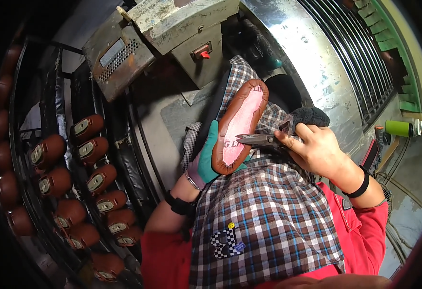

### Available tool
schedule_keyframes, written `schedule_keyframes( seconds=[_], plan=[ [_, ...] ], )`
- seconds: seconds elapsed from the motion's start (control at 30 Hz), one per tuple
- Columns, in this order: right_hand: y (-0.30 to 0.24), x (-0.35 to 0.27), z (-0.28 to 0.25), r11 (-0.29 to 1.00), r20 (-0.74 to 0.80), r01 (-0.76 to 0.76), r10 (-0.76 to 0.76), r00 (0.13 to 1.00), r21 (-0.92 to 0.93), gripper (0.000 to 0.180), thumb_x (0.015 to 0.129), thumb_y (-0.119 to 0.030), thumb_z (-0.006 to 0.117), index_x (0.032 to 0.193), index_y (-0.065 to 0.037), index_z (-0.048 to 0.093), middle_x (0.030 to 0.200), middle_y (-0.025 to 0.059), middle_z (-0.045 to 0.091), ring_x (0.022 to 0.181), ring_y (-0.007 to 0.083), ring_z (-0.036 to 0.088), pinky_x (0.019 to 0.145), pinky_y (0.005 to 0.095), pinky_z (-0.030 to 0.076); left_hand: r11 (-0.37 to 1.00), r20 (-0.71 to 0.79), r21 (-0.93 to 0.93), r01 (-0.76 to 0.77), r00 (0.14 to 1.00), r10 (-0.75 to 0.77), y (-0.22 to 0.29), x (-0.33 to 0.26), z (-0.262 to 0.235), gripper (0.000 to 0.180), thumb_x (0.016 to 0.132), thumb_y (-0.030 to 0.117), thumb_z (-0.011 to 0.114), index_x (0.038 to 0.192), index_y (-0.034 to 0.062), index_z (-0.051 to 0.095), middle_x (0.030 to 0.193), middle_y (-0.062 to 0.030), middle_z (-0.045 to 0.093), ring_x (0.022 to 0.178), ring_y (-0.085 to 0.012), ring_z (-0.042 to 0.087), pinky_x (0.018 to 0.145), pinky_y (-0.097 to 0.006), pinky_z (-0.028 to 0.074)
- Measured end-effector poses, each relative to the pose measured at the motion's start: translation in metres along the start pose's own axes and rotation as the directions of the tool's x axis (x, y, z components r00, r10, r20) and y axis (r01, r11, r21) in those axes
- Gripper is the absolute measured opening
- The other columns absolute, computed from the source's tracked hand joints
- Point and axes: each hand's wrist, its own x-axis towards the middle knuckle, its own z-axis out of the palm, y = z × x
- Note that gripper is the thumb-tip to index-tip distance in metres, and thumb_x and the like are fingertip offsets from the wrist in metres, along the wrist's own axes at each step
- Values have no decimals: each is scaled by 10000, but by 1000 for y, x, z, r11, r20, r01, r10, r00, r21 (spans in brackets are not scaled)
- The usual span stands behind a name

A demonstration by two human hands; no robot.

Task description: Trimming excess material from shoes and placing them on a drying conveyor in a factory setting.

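A brown leather shoe (240, 108) lies sole up above my lap, with its leather edge folded inward around a pink insole board (242, 123). My left hand (206, 159), in a teal and purple glove, is closed around the shoe's near left side; its fingers underneath are mostly hidden. My bare right hand (314, 149) grips dark metal pliers (261, 139), whose pointed tips reach over the pink board. Whether those tips touch the board I cannot tell. A dark fuzzy cloth (311, 116) is just beyond my right hand.
Black racks (59, 111) at the left carry several brown shoes (49, 151). A worn metal machine (187, 29) with a red switch (204, 55) stands ahead. To the right are a metal bench (326, 72) with a slatted grille (348, 48), a green bottle (399, 128) and cables (403, 192). A plaid apron (269, 216) covers my lap.
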Motion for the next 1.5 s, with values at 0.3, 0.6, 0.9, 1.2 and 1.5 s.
schedule_keyframes(
  seconds=[0.3,0.6,0.9,1.2,1.5],
  plan=[
    [-1,1,-7,998,57,35,-32,998,-57,590,728,-166,720,1303,-203,596,774,38,446,621,190,541,478,321,440,999,-28,30,-15,999,16,0,1,-4,751,965,631,381,1461,68,357,1391,-134,503,1213,-251,550,1041,-421,465],
    [-18,12,-30,975,179,108,-74,981,-192,347,815,-168,589,1152,-163,671,865,28,525,696,173,591,496,292,490,978,-115,209,20,993,4,1,-6,-8,702,982,599,377,1453,78,369,1366,-107,515,1194,-205,551,1016,-390,482],
    [-32,11,88,-228,414,-358,296,861,906,430,915,0,622,1335,35,535,979,-31,625,894,21,546,814,210,481,999,-111,42,-12,994,16,2,0,10,787,898,708,433,1392,96,452,1280,-98,582,1114,-251,610,924,-452,538],
    [-13,-6,26,979,-21,-91,96,995,185,552,699,-180,745,1243,-200,649,768,50,476,638,219,571,547,347,495,994,61,-106,10,998,-3,3,-1,2,797,932,694,367,1444,83,377,1345,-144,535,1150,-272,595,956,-464,521],
    [-11,2,2,993,-8,87,-88,996,-85,623,652,-149,761,1259,-218,636,756,30,449,571,204,529,490,336,465,998,-240,59,21,971,-7,-1,3,1,789,856,724,495,1367,124,472,1247,-44,588,1072,-207,605,866,-387,565]
  ],
)
